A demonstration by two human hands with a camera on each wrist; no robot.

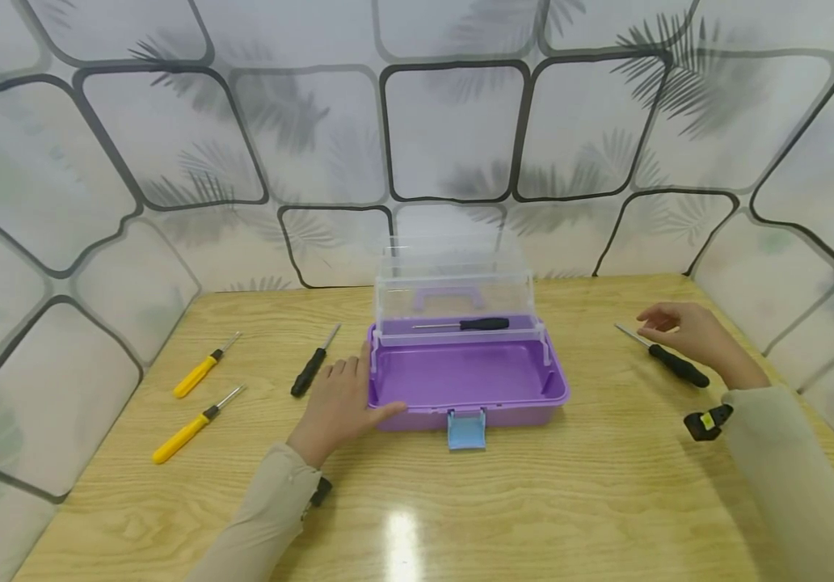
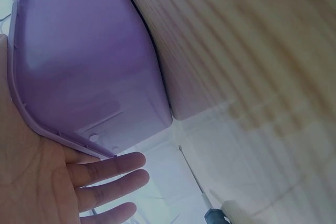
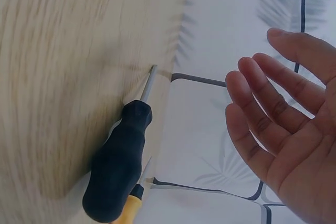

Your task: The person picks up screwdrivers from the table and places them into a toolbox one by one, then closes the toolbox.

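Note:
A purple toolbox (image 1: 461, 380) stands mid-table with its clear lid (image 1: 453, 283) raised and a blue latch (image 1: 466, 430) hanging in front. Inside, along the back, lies a small black-handled screwdriver (image 1: 484, 323). My left hand (image 1: 340, 404) rests against the box's left end, palm at the rim; its fingers (image 2: 107, 170) extend straight past the wall. On the right, my right hand (image 1: 689, 333) hovers beside a larger black-handled screwdriver (image 1: 679, 365), its fingers (image 3: 257, 119) loosely bent around nothing. In the right wrist view, a yellow-handled screwdriver (image 3: 130, 205) shows partly behind that black handle.
Left of the box lie another black-handled screwdriver (image 1: 309, 370) and two yellow-handled ones, the upper (image 1: 199, 375) and the lower (image 1: 183, 438). Patterned panels (image 1: 453, 133) enclose the wooden table (image 1: 519, 509) at the back and sides.

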